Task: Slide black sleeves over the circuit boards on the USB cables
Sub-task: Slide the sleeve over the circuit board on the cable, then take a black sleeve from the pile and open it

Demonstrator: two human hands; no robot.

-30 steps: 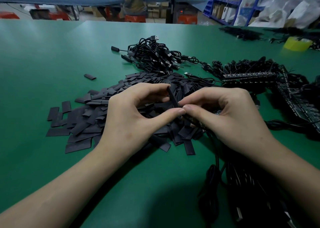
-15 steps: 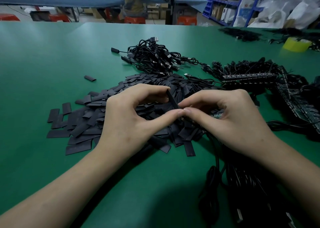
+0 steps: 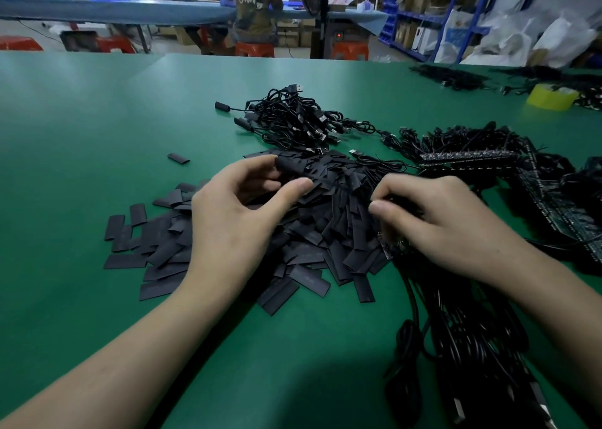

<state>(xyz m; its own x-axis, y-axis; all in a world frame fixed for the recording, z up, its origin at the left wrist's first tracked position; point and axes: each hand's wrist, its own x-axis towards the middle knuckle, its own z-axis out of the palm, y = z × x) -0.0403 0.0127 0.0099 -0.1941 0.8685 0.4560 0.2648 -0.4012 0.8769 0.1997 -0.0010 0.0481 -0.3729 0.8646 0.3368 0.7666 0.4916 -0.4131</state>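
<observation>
While both of my hands work over the green table top (image 3: 97, 129), they are apart, with part of the sleeve heap lying between them.

Left hand (image 3: 237, 220): positioned above the heap of flat black plastic sleeves (image 3: 312, 243), fingers curved, thumb stretched toward the right. One rounded black sleeve (image 3: 291, 166) sits at the fingertips on the far side. The thumb is clear of it, and I cannot tell whether the fingers actually grip it.

Right hand (image 3: 456, 226): at the right edge of the heap, fingers and thumb curled tightly round a black USB cable (image 3: 412, 295) that trails toward the near edge. A small circuit board (image 3: 386, 249) shows just below the thumb, touching the sleeves beside it.

Surroundings: a single stray black sleeve (image 3: 178, 158) lies apart, to the far left of the heap. A tangled pile of black USB cables (image 3: 293, 119) rests beyond the heap. Dark strip-shaped circuit panels (image 3: 465, 158) lie to the right of it. A thick bundle of black cables (image 3: 472, 347) runs along the near right. A yellow tape roll (image 3: 550, 98) stands at the far right. A seated person (image 3: 254, 8) works at a blue bench in the background.
</observation>
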